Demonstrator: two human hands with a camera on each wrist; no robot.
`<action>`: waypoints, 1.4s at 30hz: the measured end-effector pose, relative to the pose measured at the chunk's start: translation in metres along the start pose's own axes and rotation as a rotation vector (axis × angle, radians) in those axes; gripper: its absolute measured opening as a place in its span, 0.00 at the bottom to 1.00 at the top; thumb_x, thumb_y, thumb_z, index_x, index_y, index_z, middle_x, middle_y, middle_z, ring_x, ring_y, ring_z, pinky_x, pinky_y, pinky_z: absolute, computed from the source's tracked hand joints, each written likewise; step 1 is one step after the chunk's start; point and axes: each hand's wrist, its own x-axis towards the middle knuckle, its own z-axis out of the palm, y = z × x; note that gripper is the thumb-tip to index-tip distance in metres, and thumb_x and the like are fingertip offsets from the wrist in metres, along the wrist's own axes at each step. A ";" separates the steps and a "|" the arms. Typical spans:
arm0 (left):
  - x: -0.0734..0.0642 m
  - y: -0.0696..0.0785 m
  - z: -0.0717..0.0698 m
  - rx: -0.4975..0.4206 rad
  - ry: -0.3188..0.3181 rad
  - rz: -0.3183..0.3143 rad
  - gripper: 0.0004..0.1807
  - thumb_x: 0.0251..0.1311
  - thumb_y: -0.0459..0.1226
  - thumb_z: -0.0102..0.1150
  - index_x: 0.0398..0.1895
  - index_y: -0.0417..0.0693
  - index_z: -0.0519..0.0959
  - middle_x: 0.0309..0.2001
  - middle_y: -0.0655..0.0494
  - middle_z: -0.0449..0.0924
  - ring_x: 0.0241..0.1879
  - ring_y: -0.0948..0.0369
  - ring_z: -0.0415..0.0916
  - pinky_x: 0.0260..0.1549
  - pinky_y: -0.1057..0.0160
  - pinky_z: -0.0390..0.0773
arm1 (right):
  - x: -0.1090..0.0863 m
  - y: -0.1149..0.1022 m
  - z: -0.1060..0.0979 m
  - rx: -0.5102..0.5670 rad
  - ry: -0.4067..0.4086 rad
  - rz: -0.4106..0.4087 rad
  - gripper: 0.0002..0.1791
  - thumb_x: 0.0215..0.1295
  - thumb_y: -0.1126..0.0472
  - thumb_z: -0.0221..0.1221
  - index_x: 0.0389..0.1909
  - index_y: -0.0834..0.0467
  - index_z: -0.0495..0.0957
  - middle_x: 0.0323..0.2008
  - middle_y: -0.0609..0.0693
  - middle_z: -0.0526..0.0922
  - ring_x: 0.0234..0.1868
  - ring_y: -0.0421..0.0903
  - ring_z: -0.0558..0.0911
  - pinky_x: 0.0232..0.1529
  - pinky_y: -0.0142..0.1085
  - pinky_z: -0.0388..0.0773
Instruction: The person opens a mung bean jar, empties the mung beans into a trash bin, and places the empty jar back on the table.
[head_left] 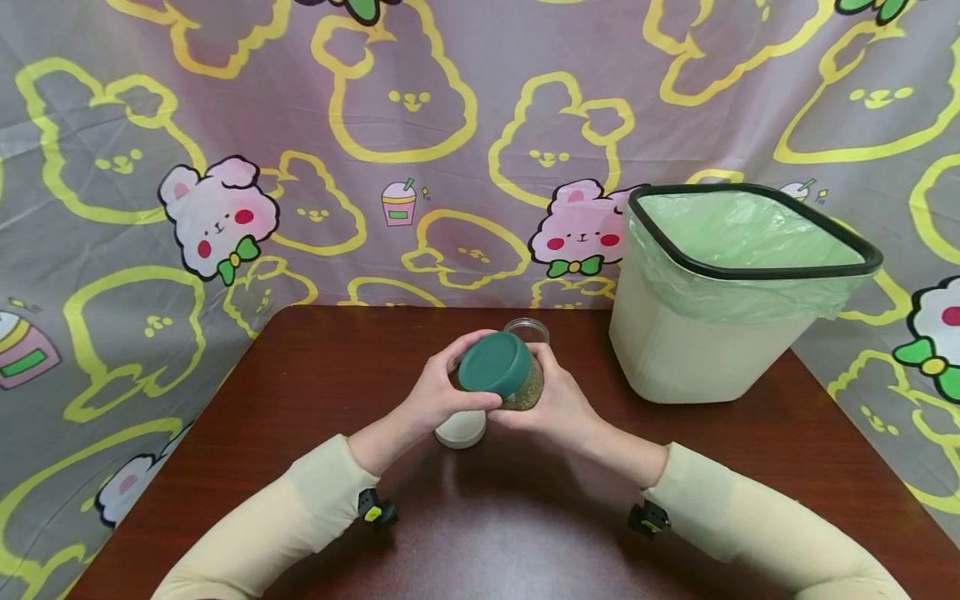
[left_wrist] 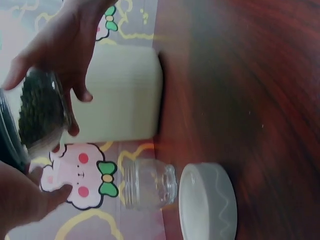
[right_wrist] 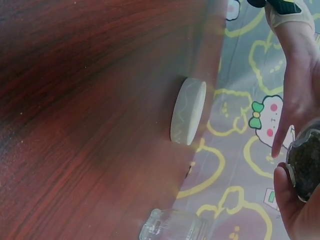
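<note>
The left hand (head_left: 441,387) and right hand (head_left: 564,402) are grasping a green-lidded jar (head_left: 493,367), seemingly of herbs (head_left: 531,390); a clear jar (left_wrist: 150,184) is standing near the far edge of the tabletop (head_left: 300,392).

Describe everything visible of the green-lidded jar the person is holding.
The jar has a clear body, glass or plastic (I cannot tell which), with dark, greenish-brown, granular-looking contents. Its round green lid is opaque, plain on top and looks like plastic; it sits on the jar, though how tightly is unclear. The jar is tilted, held above the table in a two-handed grip: the left hand holds the lid, the right hand the body.
</note>
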 end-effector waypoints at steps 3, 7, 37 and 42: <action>-0.001 0.002 0.004 0.003 0.052 -0.020 0.44 0.47 0.43 0.77 0.68 0.44 0.66 0.59 0.47 0.74 0.55 0.54 0.71 0.51 0.56 0.72 | 0.001 0.000 0.001 -0.009 0.017 -0.003 0.46 0.43 0.55 0.78 0.60 0.58 0.61 0.50 0.51 0.79 0.48 0.47 0.78 0.48 0.46 0.75; -0.002 0.003 0.007 0.005 0.076 -0.043 0.45 0.48 0.42 0.76 0.68 0.43 0.65 0.59 0.46 0.73 0.55 0.54 0.71 0.50 0.58 0.73 | 0.001 0.000 0.001 -0.020 0.029 0.004 0.45 0.43 0.55 0.78 0.60 0.58 0.61 0.50 0.50 0.79 0.48 0.47 0.78 0.48 0.46 0.75; 0.003 0.007 -0.015 0.063 -0.184 0.046 0.49 0.49 0.48 0.75 0.72 0.44 0.61 0.66 0.49 0.68 0.62 0.53 0.68 0.59 0.50 0.66 | -0.005 0.000 -0.003 -0.003 -0.017 -0.008 0.47 0.41 0.55 0.78 0.60 0.57 0.61 0.51 0.50 0.79 0.49 0.47 0.78 0.49 0.47 0.75; 0.000 0.007 -0.012 0.112 -0.103 0.044 0.47 0.48 0.50 0.75 0.70 0.45 0.64 0.63 0.51 0.71 0.58 0.54 0.71 0.55 0.52 0.70 | -0.005 0.001 -0.002 -0.013 -0.006 -0.015 0.47 0.42 0.54 0.78 0.60 0.57 0.61 0.51 0.50 0.78 0.48 0.47 0.78 0.48 0.46 0.75</action>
